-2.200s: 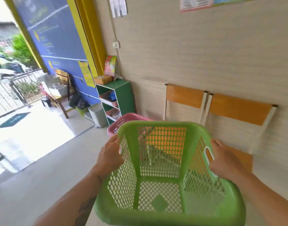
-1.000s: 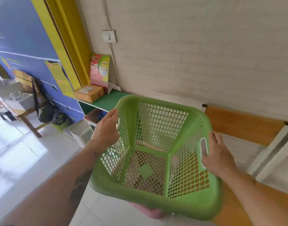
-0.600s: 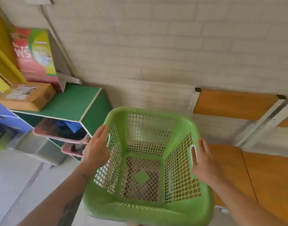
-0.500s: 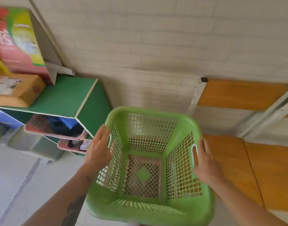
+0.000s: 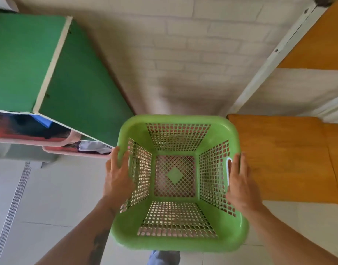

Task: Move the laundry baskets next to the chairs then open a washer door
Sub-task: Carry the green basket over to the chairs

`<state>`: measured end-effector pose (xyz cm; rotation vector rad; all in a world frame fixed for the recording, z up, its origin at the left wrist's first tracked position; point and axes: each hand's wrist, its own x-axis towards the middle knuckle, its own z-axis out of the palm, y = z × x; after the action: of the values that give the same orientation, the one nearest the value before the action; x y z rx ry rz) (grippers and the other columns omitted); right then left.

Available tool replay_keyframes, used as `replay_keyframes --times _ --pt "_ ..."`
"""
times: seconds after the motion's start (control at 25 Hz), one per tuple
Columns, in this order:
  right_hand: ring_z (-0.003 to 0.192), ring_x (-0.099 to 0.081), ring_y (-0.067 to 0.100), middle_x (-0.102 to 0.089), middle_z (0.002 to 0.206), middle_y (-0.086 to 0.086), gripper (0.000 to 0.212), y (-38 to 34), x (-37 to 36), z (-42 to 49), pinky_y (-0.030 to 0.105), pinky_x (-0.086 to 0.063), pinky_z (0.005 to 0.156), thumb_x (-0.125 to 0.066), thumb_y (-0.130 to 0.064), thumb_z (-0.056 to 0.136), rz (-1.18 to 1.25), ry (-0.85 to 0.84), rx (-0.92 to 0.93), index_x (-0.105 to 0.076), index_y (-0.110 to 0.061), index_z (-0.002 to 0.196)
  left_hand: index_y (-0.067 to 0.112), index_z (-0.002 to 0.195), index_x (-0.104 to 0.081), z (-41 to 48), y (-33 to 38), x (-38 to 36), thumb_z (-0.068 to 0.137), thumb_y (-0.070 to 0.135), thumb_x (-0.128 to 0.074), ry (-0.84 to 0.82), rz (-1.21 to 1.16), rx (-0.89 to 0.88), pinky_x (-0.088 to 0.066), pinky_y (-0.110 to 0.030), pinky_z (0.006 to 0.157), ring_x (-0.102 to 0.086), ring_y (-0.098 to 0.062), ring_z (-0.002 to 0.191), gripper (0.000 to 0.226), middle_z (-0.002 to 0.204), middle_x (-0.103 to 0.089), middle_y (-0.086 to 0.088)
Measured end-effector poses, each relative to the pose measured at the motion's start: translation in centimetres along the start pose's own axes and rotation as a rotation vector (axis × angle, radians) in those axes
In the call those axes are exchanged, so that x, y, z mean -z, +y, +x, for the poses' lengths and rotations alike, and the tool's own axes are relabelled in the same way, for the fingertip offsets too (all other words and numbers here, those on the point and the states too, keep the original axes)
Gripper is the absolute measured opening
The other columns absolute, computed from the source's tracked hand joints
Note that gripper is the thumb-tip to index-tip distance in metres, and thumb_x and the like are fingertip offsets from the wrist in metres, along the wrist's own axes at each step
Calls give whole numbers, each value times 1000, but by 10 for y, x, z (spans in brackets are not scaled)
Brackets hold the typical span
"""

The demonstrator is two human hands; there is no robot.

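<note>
Looking straight down into an empty green mesh laundry basket (image 5: pixel 175 176), set between a green shelf unit (image 5: pixel 68 88) on the left and an orange chair seat (image 5: pixel 283 157) on the right, hard against the pale brick wall (image 5: pixel 183 64) at the far side. Pink showing through the mesh floor, likely a second basket nested underneath, though hard to confirm. Left hand (image 5: pixel 117 176) flat on the outside of the left wall, fingers spread and straight, not curled over the rim; right hand (image 5: pixel 241 182) likewise flat beside the white handle slot (image 5: pixel 229 171) on the right wall, fingers extended. Both apart, pressing or resting rather than clamped.

Probably light and fairly stiff: thin moulded plastic, perforated walls, thick rolled rim. Some flex likely under a squeeze. Smooth rim, so best held through the two side handle slots or hooked under the rim.

No readable brand, label or writing anywhere in view.
</note>
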<state>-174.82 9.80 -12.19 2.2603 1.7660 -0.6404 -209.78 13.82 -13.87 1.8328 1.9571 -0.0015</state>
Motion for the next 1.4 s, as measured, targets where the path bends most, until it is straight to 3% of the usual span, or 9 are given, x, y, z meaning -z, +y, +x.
replay_keyframes --times 0.12,0.36,0.48,0.56,0.68,0.76,0.96,1.2,1.4 --pt "135 -37 41 1 160 22 118 1 -16 3 32 -61 67 -79 0 64 7 -60 -17 -1 -2 152 19 140 -38 0 5 -8 56 -9 -51 -70 -5 46 -49 -46 92 -32 -36 131 90 154 -16 -11" --pt "144 -25 33 11 162 9 115 18 10 -6 29 -53 88 -72 -7 76 49 -122 3 13 -15 152 28 136 -49 10 33 22 69 14 -55 -290 -131 238 -48 -49 99 -42 -32 131 69 157 -22 -2" --pt "145 -23 29 3 163 8 96 47 50 -37 39 -39 110 -63 -18 86 93 -109 -38 4 -13 154 23 128 -56 4 67 43 73 5 -53 -256 -233 226 -54 -30 60 -61 -13 85 58 129 -56 -8" --pt "139 -35 25 -14 160 7 80 69 77 -62 35 -41 107 -57 -19 90 142 -64 -48 -9 -12 153 22 130 -55 -4 105 56 80 4 -53 -239 -281 127 -46 -17 54 -58 -2 73 54 127 -60 -5" --pt "138 -36 22 -26 156 4 66 109 116 -107 32 -37 108 -52 -20 93 249 -51 -93 -21 -12 151 19 132 -54 -26 174 79 85 3 -49 -269 -279 -64 -52 -28 92 -61 -15 109 51 130 -60 -3" --pt "143 -30 22 -25 157 4 65 139 141 -139 34 -32 112 -49 -23 95 322 -59 -123 -22 -11 152 18 132 -55 -48 224 94 87 5 -46 -299 -220 -183 -49 -31 101 -60 -19 114 47 128 -63 -4" --pt "139 -36 26 -36 152 8 64 235 193 -233 38 -33 110 -48 -36 89 461 39 -155 -36 -10 146 20 133 -54 -134 373 110 92 11 -41 -323 -76 -444 -48 -37 101 -58 -24 118 44 132 -60 -3" --pt "122 -52 33 -52 137 18 44 382 231 -358 44 -44 100 -50 -25 92 553 228 -283 -53 -1 128 30 133 -50 -249 565 76 96 24 -40 -385 -13 -742 -45 -28 77 -56 -20 112 39 135 -53 0" --pt "131 -46 22 -45 147 2 53 499 251 -444 34 -38 108 -53 -39 90 570 407 -459 -46 -22 140 29 129 -53 -348 709 47 96 22 -43 -468 10 -999 -52 -31 83 -57 -20 113 36 133 -53 4"
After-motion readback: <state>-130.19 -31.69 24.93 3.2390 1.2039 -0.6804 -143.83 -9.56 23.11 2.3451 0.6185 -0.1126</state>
